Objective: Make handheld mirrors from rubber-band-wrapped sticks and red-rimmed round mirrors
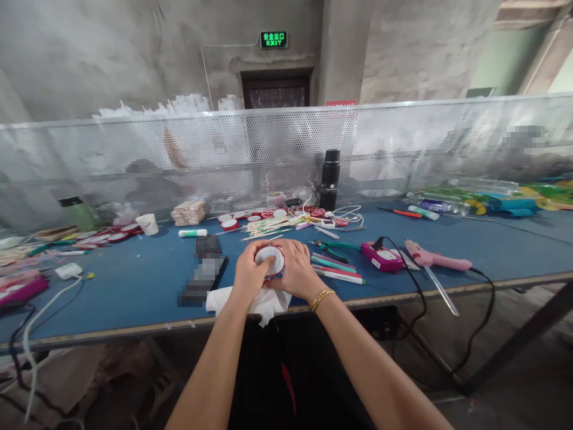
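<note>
Over the crumpled white sheet (272, 309), my left hand (250, 266) and right hand (298, 267) pinched a round, red-rimmed, white-faced disc (277, 257) between curled fingers.

We see soft, moderate light on the table (138, 263), with faint shadows such as the one beside the white cable (32, 364); below, all is dim. The exit sign (273, 40) glows green on the dull wall (192, 36), and the upper right is paler. Wide-angle distortion stretches the sides. Through the mesh (201, 152) we get haze; pixelated patches mask some spots.
</note>
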### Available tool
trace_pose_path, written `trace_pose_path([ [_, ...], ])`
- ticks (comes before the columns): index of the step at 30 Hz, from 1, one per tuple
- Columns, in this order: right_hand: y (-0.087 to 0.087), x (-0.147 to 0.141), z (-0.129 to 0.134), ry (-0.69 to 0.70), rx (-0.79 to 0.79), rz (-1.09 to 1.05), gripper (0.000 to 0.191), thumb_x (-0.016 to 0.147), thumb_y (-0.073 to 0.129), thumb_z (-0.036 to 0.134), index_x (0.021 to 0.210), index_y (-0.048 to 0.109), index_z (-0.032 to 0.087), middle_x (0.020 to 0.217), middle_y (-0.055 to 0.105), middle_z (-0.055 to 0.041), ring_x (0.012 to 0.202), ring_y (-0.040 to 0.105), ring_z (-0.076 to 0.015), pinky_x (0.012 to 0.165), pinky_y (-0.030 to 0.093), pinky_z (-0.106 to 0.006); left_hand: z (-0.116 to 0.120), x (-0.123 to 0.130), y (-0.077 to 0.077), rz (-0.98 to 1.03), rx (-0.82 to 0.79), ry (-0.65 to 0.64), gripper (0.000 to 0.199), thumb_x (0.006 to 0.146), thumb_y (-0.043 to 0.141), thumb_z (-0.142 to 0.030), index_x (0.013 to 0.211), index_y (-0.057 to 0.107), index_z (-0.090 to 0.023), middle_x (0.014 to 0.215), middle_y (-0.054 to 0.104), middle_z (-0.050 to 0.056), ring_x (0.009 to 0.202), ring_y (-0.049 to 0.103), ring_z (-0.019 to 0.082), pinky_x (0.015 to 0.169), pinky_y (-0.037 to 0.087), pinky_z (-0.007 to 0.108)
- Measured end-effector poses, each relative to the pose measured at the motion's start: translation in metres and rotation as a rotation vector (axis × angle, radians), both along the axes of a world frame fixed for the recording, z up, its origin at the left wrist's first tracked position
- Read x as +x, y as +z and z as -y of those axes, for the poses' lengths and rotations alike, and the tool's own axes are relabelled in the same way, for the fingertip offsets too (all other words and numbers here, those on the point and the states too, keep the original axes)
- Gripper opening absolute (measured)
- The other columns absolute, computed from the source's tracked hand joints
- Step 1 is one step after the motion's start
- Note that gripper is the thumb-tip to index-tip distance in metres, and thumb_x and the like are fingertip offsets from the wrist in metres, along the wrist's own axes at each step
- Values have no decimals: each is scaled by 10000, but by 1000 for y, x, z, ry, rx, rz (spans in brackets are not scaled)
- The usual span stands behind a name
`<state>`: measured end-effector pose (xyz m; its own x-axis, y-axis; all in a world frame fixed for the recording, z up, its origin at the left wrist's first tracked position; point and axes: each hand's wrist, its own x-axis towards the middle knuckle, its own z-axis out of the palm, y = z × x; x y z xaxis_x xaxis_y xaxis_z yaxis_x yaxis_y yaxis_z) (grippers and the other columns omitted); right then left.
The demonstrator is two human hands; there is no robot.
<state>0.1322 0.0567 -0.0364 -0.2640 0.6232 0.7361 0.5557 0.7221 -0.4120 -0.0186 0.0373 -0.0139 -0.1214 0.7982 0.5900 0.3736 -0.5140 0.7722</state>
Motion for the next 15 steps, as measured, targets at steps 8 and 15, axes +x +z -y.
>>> trace_pose_path([
  [8,3,1,2,8,-41,1,746,600,879,421,1247,557,239,1242,679,-100,1190,573,-340,1012,381,-480,1,-1,0,-32,6,2,304,755,691,-210,1059,684,-207,1091,758,63,1029,694,252,970,520,404],
  [15,4,1,1,5,-110,33,727,619,885,460,1227,550,243,1195,683,-97,1160,576,-349,984,382,-489,1,-3,-1,-7,-18,-27,293,751,679,-224,1043,663,-200,1043,737,58,974,677,241,931,515,389],
])
